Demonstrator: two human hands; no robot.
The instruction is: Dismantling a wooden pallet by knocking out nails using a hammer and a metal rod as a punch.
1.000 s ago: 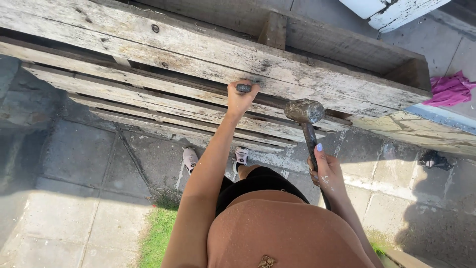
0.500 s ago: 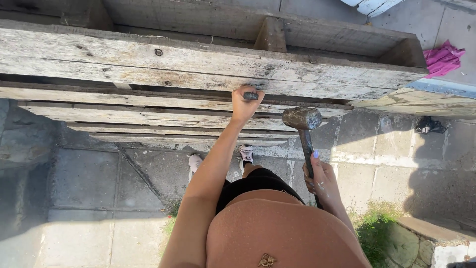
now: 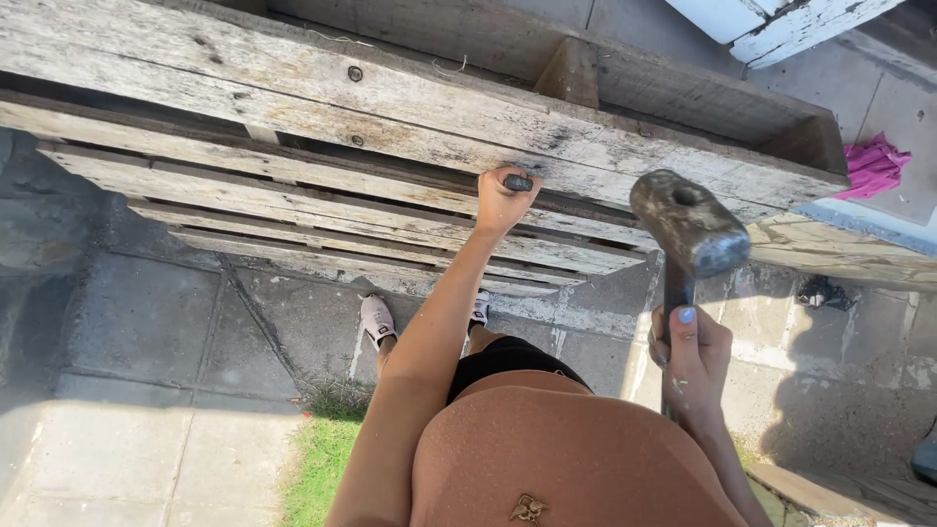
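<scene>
Fingers (image 3: 508, 185) of the left hand (image 3: 503, 200) clenched round a short dark metal tool (image 3: 518, 182), probably a chisel or punch; its blunt end sticks out just past the thumb side of the fist; the tip is hidden, so whether it sits in the gap between boards cannot be told; the fist presses against the edge of the top board of a weathered wooden pallet (image 3: 293, 93), which stands propped on its side in front of the person; left arm stretched straight out to it.

Right hand (image 3: 688, 366) grasps the dark handle of a heavy hammer (image 3: 688, 224); fingers wrapped fully round the handle low down, thumb with a pale blue nail lying along it; the grey, pitted hammer head is raised above the hand, tilted, off to the right of the left fist and well apart from the dark tool; the head hangs in the air in front of the pallet, touching nothing.

Pallet slats grey, cracked, with nail heads showing; a block joins the boards near the top middle.

Below: grey paving slabs (image 3: 146, 312); a strip of grass (image 3: 317, 459) at the slab edge; two pale shoes (image 3: 377, 319) on the slabs under the pallet; a pink cloth (image 3: 872, 166) lies on the ground at far right, well away from both hands; white painted boards (image 3: 771, 20) at the top right corner.
</scene>
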